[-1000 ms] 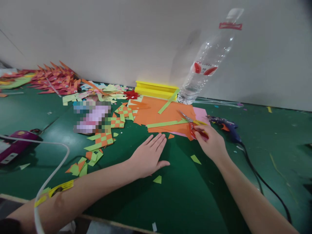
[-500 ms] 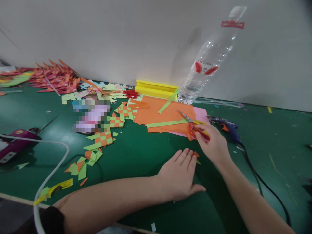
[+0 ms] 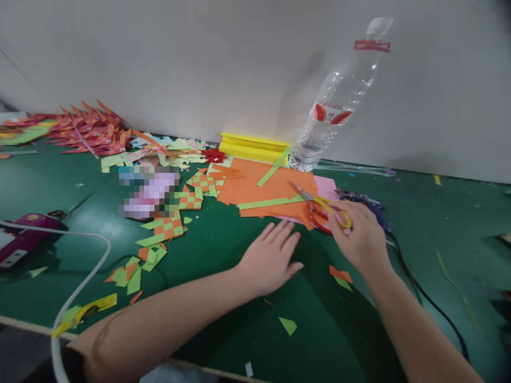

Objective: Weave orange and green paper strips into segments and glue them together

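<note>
Red-and-yellow-handled scissors (image 3: 305, 192) lie on the orange paper sheets (image 3: 255, 181), tips pointing to the upper left. The fingers of my right hand (image 3: 361, 234) are closed round the yellow handle loop, while the red loop rests below it. My left hand (image 3: 269, 258) is palm down over the green table, fingers stretched out and holding nothing. Light green paper strips (image 3: 271, 202) lie on the orange sheets by the blades. Between my forearms are a small orange and green scrap (image 3: 340, 275) and a green scrap (image 3: 288, 325).
A clear bottle (image 3: 325, 117) stands by the wall beside a yellow channel piece (image 3: 253, 147). A blue glue gun (image 3: 369, 205) with a black cord is partly behind my right hand. Woven paper fish (image 3: 167, 226) and scraps lie left, near a white cable (image 3: 90, 271).
My left hand has slid left and away from me, uncovering scraps. My right hand has shifted slightly right, and the scissors' handles have spread apart.
</note>
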{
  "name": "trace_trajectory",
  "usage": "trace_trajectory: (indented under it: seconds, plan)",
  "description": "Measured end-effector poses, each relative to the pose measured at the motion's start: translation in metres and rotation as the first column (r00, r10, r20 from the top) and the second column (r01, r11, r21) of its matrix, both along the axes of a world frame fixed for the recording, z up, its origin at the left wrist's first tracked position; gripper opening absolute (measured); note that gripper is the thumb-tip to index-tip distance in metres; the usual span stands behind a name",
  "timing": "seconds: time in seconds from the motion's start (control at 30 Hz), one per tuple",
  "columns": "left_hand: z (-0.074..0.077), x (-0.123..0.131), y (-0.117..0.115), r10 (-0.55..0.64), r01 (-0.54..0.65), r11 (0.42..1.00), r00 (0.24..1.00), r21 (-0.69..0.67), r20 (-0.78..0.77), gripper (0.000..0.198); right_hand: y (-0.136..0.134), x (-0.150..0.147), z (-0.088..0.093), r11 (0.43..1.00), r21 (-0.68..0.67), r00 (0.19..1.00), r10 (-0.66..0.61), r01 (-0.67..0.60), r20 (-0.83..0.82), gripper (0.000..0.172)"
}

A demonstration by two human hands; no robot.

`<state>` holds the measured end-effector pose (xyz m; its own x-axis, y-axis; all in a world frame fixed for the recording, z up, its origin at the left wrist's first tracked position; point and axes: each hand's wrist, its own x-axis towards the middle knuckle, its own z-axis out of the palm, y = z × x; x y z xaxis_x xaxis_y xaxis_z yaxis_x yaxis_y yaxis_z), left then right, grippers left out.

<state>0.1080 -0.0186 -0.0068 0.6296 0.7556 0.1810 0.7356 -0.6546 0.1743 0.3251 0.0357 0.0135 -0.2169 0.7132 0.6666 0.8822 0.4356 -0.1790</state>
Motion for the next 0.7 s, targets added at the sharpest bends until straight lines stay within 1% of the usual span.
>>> trace_trajectory:
  seconds: [0.1,0.2,0.27,0.33,0.4,0.47,0.6,0.7]
  plan:
    - [-0.003,-0.029,0.008,0.150,-0.150,0.989,0.987,-0.007,-0.055,0.063,0.000,0.000,0.000,1.000,0.024,1.000,-0.005,0.005,0.016,0.020]
    - [-0.003,-0.054,0.011,0.252,-0.253,0.967,0.963,0.004,-0.096,0.065,-0.001,-0.001,-0.001,0.999,0.033,0.999,0.014,-0.015,0.049,0.020]
    - [-0.004,-0.064,0.010,0.282,-0.283,0.959,0.953,0.005,-0.109,0.065,-0.002,-0.002,-0.002,0.999,0.024,0.998,0.025,-0.027,0.060,0.021]
    - [-0.004,-0.068,0.005,0.278,-0.278,0.961,0.955,0.014,-0.108,0.065,-0.002,-0.003,-0.003,0.999,0.015,0.997,0.034,-0.035,0.067,0.021]
    - [-0.005,-0.064,-0.001,0.236,-0.236,0.972,0.966,0.018,-0.102,0.066,-0.002,-0.004,-0.003,0.999,0.012,0.996,0.050,-0.051,0.076,0.021]
    - [-0.006,-0.053,-0.008,0.158,-0.158,0.987,0.983,0.007,-0.091,0.069,-0.004,-0.007,-0.003,0.997,0.016,0.994,0.070,-0.072,0.087,0.020]
    - [-0.005,-0.017,-0.020,0.026,-0.031,0.997,0.997,-0.070,-0.075,0.074,-0.007,-0.014,0.000,0.993,0.029,0.987,0.109,-0.113,0.122,0.021]
    - [-0.002,0.015,-0.025,-0.068,0.062,0.992,0.997,-0.108,-0.046,0.079,-0.009,-0.017,0.003,0.990,0.052,0.981,0.120,-0.130,0.154,0.020]
